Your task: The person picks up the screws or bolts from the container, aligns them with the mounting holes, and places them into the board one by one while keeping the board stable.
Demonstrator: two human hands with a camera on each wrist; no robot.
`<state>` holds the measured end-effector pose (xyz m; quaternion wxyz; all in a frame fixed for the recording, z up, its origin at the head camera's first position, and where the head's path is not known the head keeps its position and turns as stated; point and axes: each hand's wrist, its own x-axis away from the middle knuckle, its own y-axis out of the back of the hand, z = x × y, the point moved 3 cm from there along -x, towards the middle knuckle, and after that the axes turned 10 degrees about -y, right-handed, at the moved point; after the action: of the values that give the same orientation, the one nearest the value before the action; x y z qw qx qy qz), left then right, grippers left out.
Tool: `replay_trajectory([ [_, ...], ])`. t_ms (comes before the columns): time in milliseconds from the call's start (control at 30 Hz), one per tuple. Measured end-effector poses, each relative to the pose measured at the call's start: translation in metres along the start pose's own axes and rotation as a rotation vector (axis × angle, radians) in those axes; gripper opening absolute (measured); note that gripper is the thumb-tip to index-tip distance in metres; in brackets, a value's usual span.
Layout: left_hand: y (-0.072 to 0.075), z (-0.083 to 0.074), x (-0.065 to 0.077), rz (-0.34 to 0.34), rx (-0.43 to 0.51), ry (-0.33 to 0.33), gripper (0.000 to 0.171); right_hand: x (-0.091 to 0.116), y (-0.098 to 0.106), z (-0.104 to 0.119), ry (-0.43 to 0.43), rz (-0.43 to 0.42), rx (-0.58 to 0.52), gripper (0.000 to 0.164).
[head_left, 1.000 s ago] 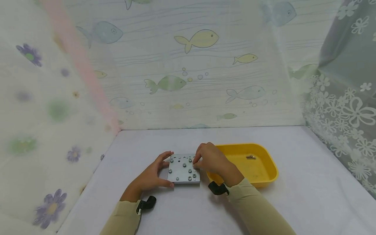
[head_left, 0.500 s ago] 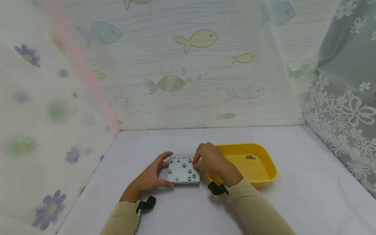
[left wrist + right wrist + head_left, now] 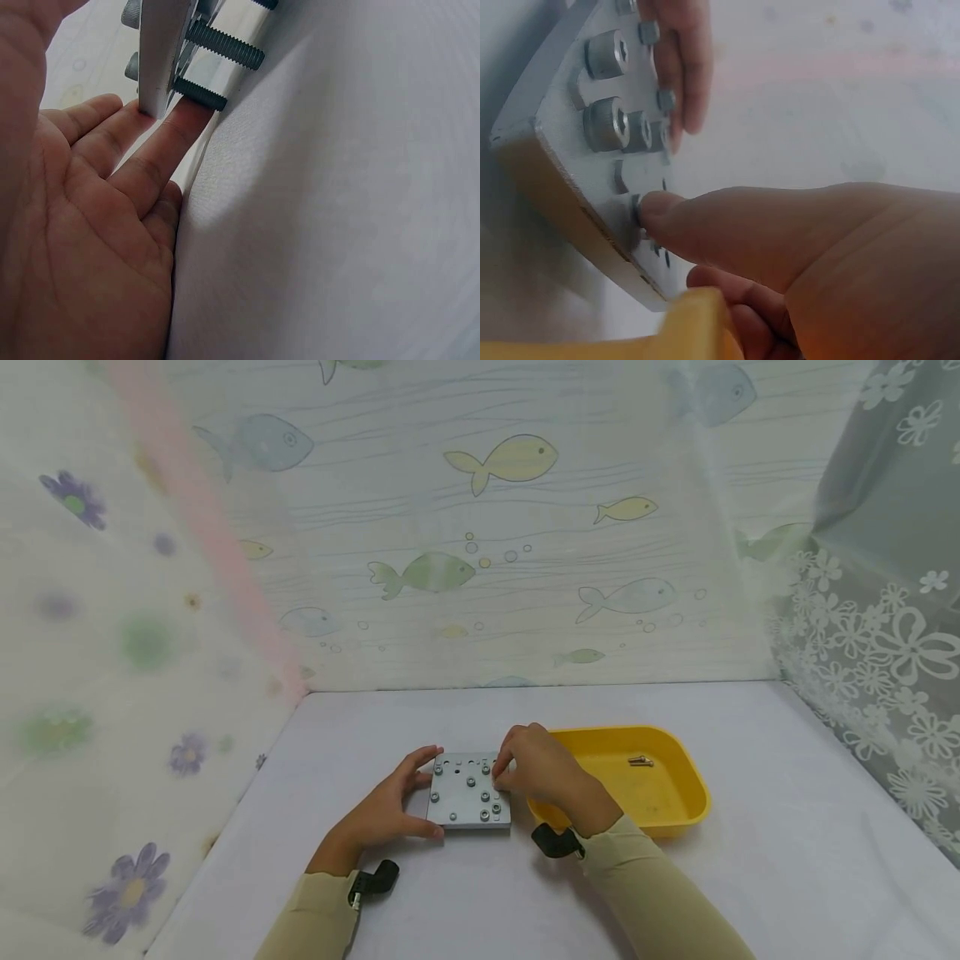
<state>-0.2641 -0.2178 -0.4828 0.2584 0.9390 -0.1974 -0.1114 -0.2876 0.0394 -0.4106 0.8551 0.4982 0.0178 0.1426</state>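
Note:
A silvery metal plate [image 3: 459,799] with several socket head screws in its holes stands at the middle of the table. My left hand [image 3: 382,810] grips its left side, the thumb at the front edge and fingers toward the back corner. In the left wrist view, threaded screw shanks [image 3: 225,45] stick out below the plate, and one fingertip lies against a shank. My right hand [image 3: 543,768] is over the plate's right edge, pinching a small screw [image 3: 637,210] at a hole; the thumb covers most of its head.
A yellow tray [image 3: 693,806] stands right of the plate, partly beneath my right forearm, with a few loose screws [image 3: 641,761] inside. Patterned curtains [image 3: 517,610] hang behind the white table [image 3: 480,910] and along both sides.

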Motion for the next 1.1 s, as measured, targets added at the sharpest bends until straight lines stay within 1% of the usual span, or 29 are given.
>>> replay_trajectory([
  [100,0.000,0.000,0.000,0.003,0.003,-0.009,0.122,-0.001,0.001,-0.002,0.003,0.018,-0.027,0.003],
  [233,0.001,0.001,0.000,0.009,0.005,-0.026,0.122,-0.002,0.004,-0.004,0.021,0.045,-0.063,0.008],
  [433,0.002,0.001,0.000,0.010,-0.001,-0.020,0.122,0.001,0.014,-0.004,0.054,0.036,-0.111,0.012],
  [600,0.001,-0.001,0.000,0.012,0.003,-0.039,0.122,0.004,0.022,-0.006,0.042,0.014,-0.114,0.013],
  [733,0.000,-0.001,0.001,0.004,0.006,-0.048,0.122,0.006,0.029,-0.010,0.029,0.018,-0.127,0.015],
  [900,-0.001,0.000,0.001,0.004,0.003,-0.048,0.122,0.010,0.038,-0.020,0.009,0.021,-0.119,0.015],
  [1100,-0.001,-0.002,0.001,0.000,0.003,-0.058,0.123,0.014,0.049,-0.036,0.022,-0.002,-0.080,0.016],
])
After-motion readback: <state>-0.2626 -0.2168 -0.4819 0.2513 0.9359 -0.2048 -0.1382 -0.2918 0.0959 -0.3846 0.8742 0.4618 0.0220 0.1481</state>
